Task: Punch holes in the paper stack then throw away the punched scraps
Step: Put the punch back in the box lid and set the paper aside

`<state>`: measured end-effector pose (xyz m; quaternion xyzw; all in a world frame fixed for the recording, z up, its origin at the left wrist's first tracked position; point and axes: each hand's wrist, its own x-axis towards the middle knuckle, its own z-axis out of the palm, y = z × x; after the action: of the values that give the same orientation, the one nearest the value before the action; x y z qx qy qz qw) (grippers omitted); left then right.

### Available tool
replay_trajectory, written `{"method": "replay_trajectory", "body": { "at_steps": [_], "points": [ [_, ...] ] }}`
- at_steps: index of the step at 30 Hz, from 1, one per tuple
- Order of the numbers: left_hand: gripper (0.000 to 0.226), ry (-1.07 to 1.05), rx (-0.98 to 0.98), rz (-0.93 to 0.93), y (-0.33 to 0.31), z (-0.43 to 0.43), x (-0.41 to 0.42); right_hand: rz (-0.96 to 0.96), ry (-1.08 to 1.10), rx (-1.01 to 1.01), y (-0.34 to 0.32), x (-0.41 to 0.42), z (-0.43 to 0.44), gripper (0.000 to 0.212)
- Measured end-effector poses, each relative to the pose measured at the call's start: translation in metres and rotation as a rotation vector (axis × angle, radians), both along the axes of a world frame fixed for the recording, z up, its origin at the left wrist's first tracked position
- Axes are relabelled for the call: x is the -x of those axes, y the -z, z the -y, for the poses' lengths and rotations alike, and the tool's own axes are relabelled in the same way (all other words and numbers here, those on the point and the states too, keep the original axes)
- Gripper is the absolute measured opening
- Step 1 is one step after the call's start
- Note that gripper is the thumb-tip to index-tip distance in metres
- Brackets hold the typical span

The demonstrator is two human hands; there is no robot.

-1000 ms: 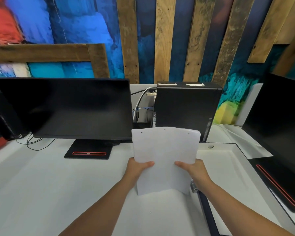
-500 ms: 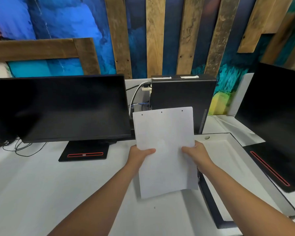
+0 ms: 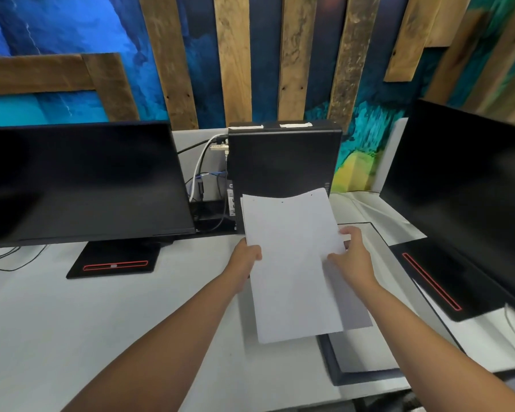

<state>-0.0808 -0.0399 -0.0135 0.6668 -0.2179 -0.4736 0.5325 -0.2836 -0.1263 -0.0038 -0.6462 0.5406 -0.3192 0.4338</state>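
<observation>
holding the paper stack (image 3: 292, 263) above the desk (image 3: 72, 322), the left hand (image 3: 244, 260) pinched its left edge while the right hand (image 3: 351, 260) gripped the right. small holes showed along the top, so punching looked done; clearing scraps likely came next. monitor (image 3: 81, 182) left, computer tower (image 3: 283, 165) behind; no bin or punch visible.

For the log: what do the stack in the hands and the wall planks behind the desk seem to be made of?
Paper stack: thin white matte paper; its top edge sags, with small punched holes along it. Both the left hand and the right hand hold it.
Wall planks: apparently rough, unfinished wood, with visible grain, knots and uneven brown tone, though a printed surface cannot be ruled out.
</observation>
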Motion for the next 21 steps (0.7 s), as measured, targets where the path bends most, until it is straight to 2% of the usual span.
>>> {"method": "replay_trajectory", "body": {
  "at_steps": [3, 6, 12, 17, 21],
  "points": [
    [0.039, 0.001, 0.003, 0.075, 0.008, 0.014, 0.029, -0.115, -0.032, 0.039, 0.005, 0.033, 0.015, 0.030],
    [0.047, -0.010, 0.026, 0.177, 0.016, 0.024, 0.057, -0.196, -0.043, 0.052, 0.011, 0.062, 0.031, 0.027],
    [0.015, 0.027, 0.013, 0.354, 0.046, 0.040, 0.098, -0.284, -0.035, 0.031, 0.035, 0.107, 0.053, 0.033],
    [0.044, 0.149, -0.074, 0.343, 0.061, 0.047, 0.124, -0.377, -0.055, -0.013, 0.060, 0.131, 0.065, 0.041],
    [0.056, 0.226, -0.162, 0.336, 0.073, 0.052, 0.137, -0.471, -0.099, -0.022, 0.075, 0.140, 0.072, 0.050]
  ]
}}
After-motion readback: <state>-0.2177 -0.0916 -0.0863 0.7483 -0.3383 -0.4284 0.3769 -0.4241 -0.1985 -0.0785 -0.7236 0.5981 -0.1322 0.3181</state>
